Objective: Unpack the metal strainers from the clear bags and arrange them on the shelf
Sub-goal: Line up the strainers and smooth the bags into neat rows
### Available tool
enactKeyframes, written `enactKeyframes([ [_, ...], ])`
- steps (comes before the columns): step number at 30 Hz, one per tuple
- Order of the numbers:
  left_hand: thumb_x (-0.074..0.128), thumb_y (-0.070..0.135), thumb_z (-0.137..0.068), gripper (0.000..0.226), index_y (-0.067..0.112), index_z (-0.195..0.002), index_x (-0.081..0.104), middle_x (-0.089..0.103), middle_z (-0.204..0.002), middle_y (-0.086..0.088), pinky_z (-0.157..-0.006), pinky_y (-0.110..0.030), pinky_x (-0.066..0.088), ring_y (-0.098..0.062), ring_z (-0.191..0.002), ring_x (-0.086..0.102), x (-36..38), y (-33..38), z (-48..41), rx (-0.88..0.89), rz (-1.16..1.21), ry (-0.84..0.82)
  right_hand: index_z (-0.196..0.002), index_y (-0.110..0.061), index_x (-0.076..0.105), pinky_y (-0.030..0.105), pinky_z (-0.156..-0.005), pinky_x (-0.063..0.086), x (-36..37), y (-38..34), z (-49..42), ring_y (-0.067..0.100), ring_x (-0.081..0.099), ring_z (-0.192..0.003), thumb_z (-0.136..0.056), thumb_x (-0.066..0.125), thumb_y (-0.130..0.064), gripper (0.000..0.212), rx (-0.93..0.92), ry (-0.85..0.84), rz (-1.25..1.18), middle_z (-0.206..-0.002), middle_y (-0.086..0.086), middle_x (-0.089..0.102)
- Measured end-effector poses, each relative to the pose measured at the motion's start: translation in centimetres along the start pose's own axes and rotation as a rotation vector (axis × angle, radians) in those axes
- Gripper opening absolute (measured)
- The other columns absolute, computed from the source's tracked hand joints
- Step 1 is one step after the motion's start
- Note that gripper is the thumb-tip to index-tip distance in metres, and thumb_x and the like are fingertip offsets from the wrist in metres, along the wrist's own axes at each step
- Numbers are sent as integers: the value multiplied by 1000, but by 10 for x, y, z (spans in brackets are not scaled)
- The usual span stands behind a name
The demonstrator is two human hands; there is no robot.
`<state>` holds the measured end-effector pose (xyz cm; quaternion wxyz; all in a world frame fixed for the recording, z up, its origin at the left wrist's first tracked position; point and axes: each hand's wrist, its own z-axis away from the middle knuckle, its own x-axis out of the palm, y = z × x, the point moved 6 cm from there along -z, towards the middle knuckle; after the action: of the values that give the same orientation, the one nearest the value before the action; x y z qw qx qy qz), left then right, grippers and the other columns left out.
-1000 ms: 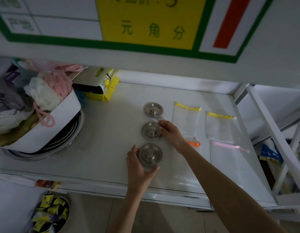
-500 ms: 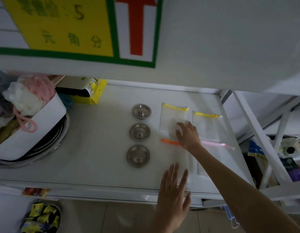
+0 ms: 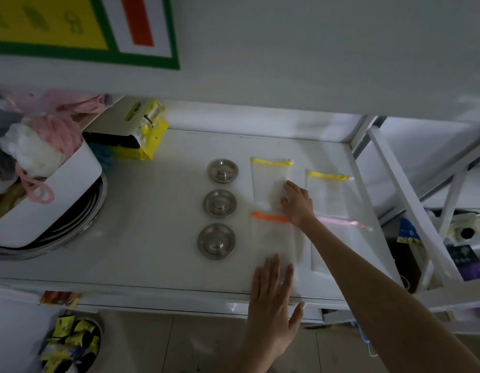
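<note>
We see three metal strainers standing in a column on the white shelf (image 3: 158, 211), far strainer (image 3: 222, 170), middle strainer (image 3: 220, 203) and near strainer (image 3: 216, 240), all out of their bags and apart from one another. At three o'clock from them lie four flat clear bags: our left hand (image 3: 271, 305) rests open and flat, fingers spread, on the near end of the orange-strip bag (image 3: 273, 238), while our right hand (image 3: 298, 204) presses loosely curled fingers on the yellow-strip bag (image 3: 269, 181), gripping nothing we can make out. Farther toward three o'clock lie a second yellow-strip bag (image 3: 330, 195) and a pink-strip bag (image 3: 338, 243).
</note>
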<state>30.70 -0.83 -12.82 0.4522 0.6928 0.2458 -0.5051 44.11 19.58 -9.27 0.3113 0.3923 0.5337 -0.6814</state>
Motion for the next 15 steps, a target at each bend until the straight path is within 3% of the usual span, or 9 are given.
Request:
enactKeyframes([
  [6,41,54,-95,73,18,-157,25,16,-165,-14,-116,-50,12,-33,-151,14,3,-2,-1,-12,-2,-32,-145,-13,31,42,-115,22,-1,3,1,29,22,-143,-93,44,-13,54,-45,-11,-61,-158,3,24],
  [10,43,52,-94,74,17,-157,25,15,-165,-14,-116,-52,11,-33,-151,14,-5,2,-1,-22,-6,-20,-138,-8,44,36,-117,22,-24,17,16,28,29,-140,-93,48,-11,45,-75,164,-230,-152,11,36],
  [13,36,55,-97,75,17,-158,18,9,-166,-13,-118,-53,4,-30,-153,4,-14,23,-2,41,14,-3,-128,-11,53,41,-114,29,-53,49,28,30,37,-134,-90,50,-10,38,46,370,-213,-143,13,45],
  [15,30,58,-98,74,18,-159,16,6,-167,-11,-118,-51,2,-28,-153,2,-12,47,-5,116,27,-23,-125,-14,55,43,-114,29,-64,76,29,33,37,-132,-90,50,-12,36,172,385,-161,-141,15,47],
])
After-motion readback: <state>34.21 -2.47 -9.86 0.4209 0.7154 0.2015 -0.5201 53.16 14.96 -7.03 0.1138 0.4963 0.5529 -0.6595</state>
